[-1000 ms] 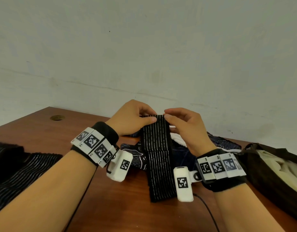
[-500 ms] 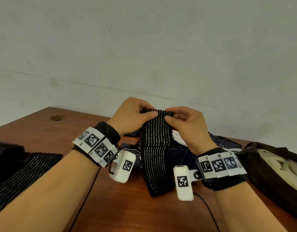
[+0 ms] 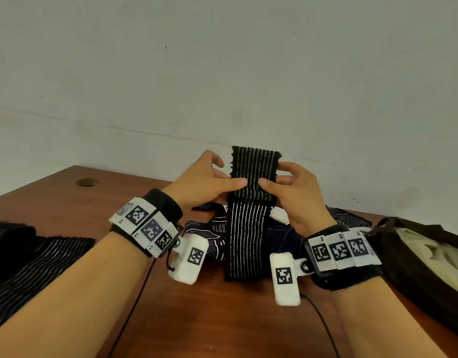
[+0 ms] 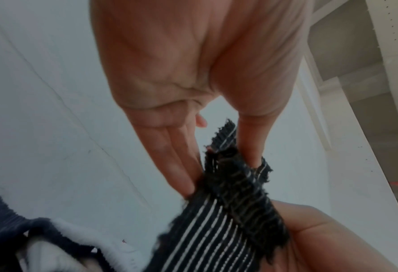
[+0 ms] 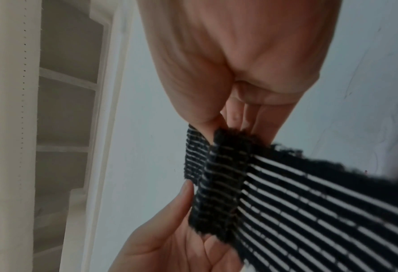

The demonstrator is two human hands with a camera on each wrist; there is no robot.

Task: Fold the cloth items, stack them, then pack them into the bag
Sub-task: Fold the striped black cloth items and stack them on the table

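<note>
Both hands are up over the wooden table (image 3: 171, 319), pinching a narrow black strip of cloth with white stripes (image 3: 248, 228) between them. The left hand (image 3: 199, 184) nips its left edge between thumb and fingers, and the right hand (image 3: 297, 195) does the same on the right edge, thumbs nearly meeting on the front. The strip's top stands above the fingers; its lower end hangs to the table. Behind it lies a dark heap of other cloths (image 3: 204, 228), mostly hidden. The bag (image 3: 393, 244) sits at the right, cut off by the frame edge.
</note>
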